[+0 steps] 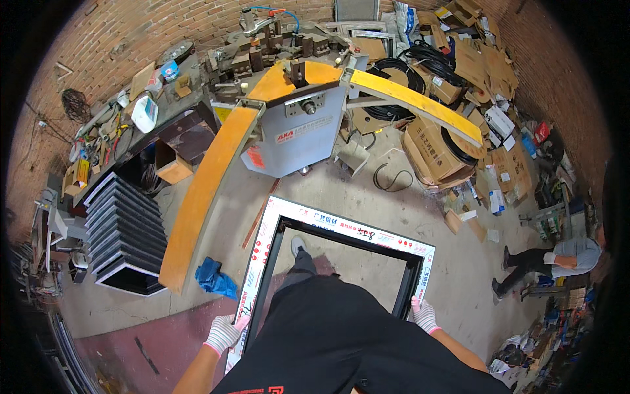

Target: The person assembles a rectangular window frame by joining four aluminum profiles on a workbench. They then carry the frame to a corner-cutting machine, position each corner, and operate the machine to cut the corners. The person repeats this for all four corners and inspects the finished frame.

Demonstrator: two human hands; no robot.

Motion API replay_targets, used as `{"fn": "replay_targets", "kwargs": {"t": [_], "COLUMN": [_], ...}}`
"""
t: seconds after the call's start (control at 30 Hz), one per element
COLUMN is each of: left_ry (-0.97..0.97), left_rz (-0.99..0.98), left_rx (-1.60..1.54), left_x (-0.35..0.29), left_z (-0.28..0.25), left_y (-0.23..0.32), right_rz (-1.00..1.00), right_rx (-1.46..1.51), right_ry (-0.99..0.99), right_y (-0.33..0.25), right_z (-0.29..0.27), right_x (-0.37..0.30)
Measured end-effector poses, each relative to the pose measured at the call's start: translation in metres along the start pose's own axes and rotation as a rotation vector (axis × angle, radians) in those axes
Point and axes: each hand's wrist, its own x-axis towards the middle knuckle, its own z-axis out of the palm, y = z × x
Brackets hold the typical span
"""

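A rectangular window frame (348,227), dark inside and covered with white printed protective film, is held in front of my body. My left hand (224,333), in a striped white knitted glove, is closed around its left bar. On the opposite side my right hand (425,316), gloved alike, grips the right bar near its lower part. Through the opening show the concrete floor and my shoe (298,245). The frame's near side is hidden by my dark shirt. Just beyond the far bar stands a grey machine (298,134) with long yellow arms (205,197) spreading to both sides.
Stacked dark frames (128,230) stand at the left, with a blue cloth (215,279) on the floor nearby. Cluttered workbench (141,134) behind them. Cardboard boxes (426,156) and black coils (400,72) fill the far right. Another person (561,259) is at the right.
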Motion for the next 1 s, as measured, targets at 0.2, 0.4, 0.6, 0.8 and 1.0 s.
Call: {"fn": "replay_targets", "kwargs": {"t": [0.2,0.4,0.6,0.8,1.0], "left_ry": [-0.046,-0.018,0.07,0.211,0.16], "left_rz": [0.003,-0.012,0.039,0.017,-0.051], "left_rx": [-0.077,-0.109,-0.136,0.018,-0.148], "left_x": [0.113,0.179,0.26,0.315,0.372], "left_z": [-0.074,-0.139,-0.155,-0.163,-0.194], "left_y": [0.123,0.245,0.343,0.439,0.488], "right_rz": [0.037,0.053,-0.005,-0.03,-0.102], "right_rx": [0.101,0.418,0.445,0.464,0.527], "right_ry": [0.12,-0.028,-0.049,-0.084,-0.088], "right_y": [-0.078,-0.16,-0.238,-0.302,-0.366], "right_z": [-0.035,-0.09,-0.145,-0.206,-0.238], "right_x": [0.087,0.174,0.304,0.413,0.477]}}
